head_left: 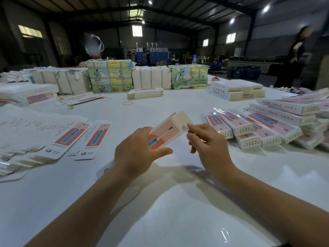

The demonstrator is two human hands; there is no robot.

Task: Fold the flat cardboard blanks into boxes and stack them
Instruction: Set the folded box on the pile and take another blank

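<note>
step: closing end flap | our L hand (137,150) grips box (166,132), R hand (208,145) pinches flap (183,120) | nxt: tuck flap in, then onto stack (263,129)

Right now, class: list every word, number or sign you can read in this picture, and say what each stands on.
None can be read for certain.
Flat blanks: rows of red print, too small.
Small tab: two marks, perhaps "OF", unsure.
Box held by left hand and right hand: picture only, no legible text.
Folded boxes: end print blurred.
Wrapped bundles: coloured characters, blurred.
</note>
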